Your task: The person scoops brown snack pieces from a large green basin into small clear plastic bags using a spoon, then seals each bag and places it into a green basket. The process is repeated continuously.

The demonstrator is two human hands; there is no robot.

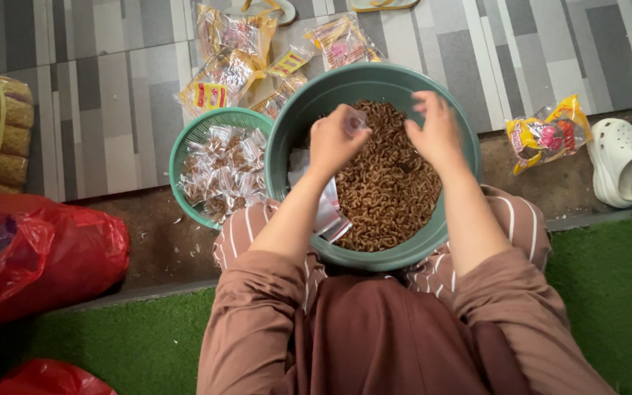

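Observation:
A big green basin rests on my lap, filled with small brown curly snacks. Over the snacks, my left hand is closed around a small clear plastic bag. My right hand hovers beside it above the snacks, fingers bent and blurred; whether it holds any snack cannot be told. A stack of empty clear bags lies along the basin's left inner wall under my left forearm.
A smaller green basket of filled little bags sits left of the basin. Packaged snacks lie on the tiled floor behind, another pack at right by white clogs. A red plastic bag lies at left, green turf below.

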